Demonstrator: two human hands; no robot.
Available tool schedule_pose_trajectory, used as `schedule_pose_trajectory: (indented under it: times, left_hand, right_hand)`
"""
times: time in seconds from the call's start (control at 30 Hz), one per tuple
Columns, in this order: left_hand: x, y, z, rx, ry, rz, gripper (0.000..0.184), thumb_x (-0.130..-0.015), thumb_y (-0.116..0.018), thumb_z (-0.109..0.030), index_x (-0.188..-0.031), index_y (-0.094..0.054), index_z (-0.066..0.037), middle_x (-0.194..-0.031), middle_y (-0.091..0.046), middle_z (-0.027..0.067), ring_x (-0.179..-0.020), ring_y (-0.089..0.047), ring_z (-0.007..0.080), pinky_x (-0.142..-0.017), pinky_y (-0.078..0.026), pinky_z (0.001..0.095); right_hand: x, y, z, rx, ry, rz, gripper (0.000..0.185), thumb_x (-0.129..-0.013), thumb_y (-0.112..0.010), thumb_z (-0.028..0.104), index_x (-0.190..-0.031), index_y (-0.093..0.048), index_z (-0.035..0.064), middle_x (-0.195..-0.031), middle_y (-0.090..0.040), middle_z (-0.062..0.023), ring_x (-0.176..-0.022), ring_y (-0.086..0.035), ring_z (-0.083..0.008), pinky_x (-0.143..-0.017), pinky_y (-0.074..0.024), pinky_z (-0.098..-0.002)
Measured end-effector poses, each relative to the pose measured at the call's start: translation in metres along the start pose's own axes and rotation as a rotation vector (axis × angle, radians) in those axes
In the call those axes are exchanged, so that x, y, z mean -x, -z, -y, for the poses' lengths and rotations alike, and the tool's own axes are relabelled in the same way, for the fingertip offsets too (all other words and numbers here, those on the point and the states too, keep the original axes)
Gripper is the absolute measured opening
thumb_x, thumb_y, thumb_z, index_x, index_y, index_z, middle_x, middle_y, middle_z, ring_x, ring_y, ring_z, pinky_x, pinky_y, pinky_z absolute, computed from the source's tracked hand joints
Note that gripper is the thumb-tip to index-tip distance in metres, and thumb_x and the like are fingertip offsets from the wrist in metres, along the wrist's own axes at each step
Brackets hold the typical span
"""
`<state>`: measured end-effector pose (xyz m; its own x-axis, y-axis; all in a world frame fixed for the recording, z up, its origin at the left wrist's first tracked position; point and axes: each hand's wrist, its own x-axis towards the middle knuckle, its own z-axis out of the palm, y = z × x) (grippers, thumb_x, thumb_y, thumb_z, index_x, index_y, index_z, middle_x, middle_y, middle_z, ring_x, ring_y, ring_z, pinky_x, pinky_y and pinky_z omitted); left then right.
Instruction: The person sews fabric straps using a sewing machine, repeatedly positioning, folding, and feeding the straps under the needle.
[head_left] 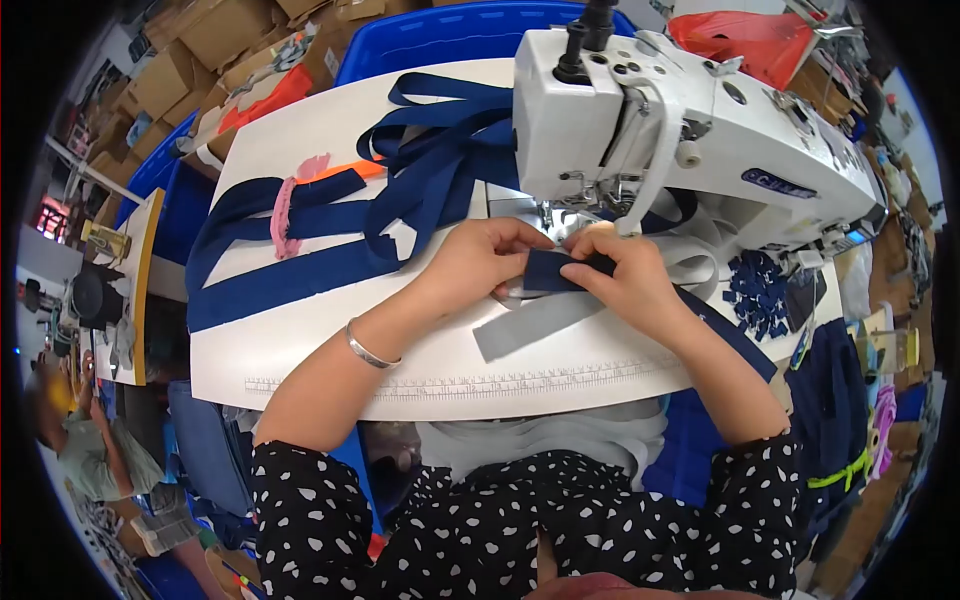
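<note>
My left hand (pixel 478 260) pinches the left end of a navy fabric band (pixel 548 273), its fingertips close to the presser foot (pixel 545 213) of a white sewing machine (pixel 690 130). Opposite it, my right hand (pixel 630 268) grips the same band, thumb laid on top and fingers partly hidden under it. A light grey fabric strip (pixel 535 325) lies flat below the band, running beneath my right hand. Long navy strips (pixel 420 215) are looped in a loose heap left of the machine.
A printed ruler (pixel 480 385) runs along the white table's (pixel 300 350) front edge. Small navy pieces (pixel 758 292) are piled at the right. A pink strip (pixel 284 215) lies over the navy heap. Behind stands a blue bin (pixel 430 40); another person (pixel 100 450) is at far left.
</note>
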<state>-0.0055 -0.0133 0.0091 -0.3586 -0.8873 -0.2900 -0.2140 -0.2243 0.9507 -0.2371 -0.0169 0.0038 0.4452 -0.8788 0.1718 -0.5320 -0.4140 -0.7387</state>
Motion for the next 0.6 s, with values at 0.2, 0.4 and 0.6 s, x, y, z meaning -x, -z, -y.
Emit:
schedule_pose_trajectory:
  times: [0.2, 0.4, 0.6]
  left_hand:
    - [0.000, 0.004, -0.003, -0.014, 0.010, 0.047, 0.027, -0.096, -0.065, -0.012, -0.122, -0.071, -0.003, -0.088, -0.069, 0.0004, -0.069, -0.057, 0.0037, -0.059, -0.049, 0.0195]
    - [0.007, -0.003, -0.013, -0.099, 0.037, 0.011, 0.029, -0.094, -0.072, -0.019, -0.118, -0.072, -0.004, -0.087, -0.070, 0.0003, -0.069, -0.057, 0.0030, -0.058, -0.050, 0.0196]
    - [0.003, -0.005, -0.004, -0.088, -0.010, -0.053, 0.028, -0.089, -0.077, -0.014, -0.114, -0.073, -0.002, -0.086, -0.070, 0.0007, -0.068, -0.057, 0.0029, -0.056, -0.050, 0.0191]
  right_hand:
    - [-0.004, 0.001, -0.004, -0.009, 0.073, 0.020, 0.018, -0.084, -0.076, 0.018, -0.087, -0.067, 0.0036, -0.088, -0.069, -0.0126, -0.088, -0.064, -0.0335, -0.080, -0.0485, -0.0427]
    - [-0.003, 0.011, 0.000, 0.131, 0.026, 0.088, 0.017, -0.085, -0.076, 0.013, -0.091, -0.065, 0.0015, -0.082, -0.068, -0.0075, -0.071, -0.063, -0.0177, -0.065, -0.0479, -0.0306]
    - [-0.001, 0.012, -0.001, 0.110, 0.035, 0.060, 0.016, -0.084, -0.077, 0.013, -0.089, -0.067, 0.0006, -0.079, -0.068, -0.0065, -0.068, -0.062, -0.0170, -0.064, -0.0478, -0.0298]
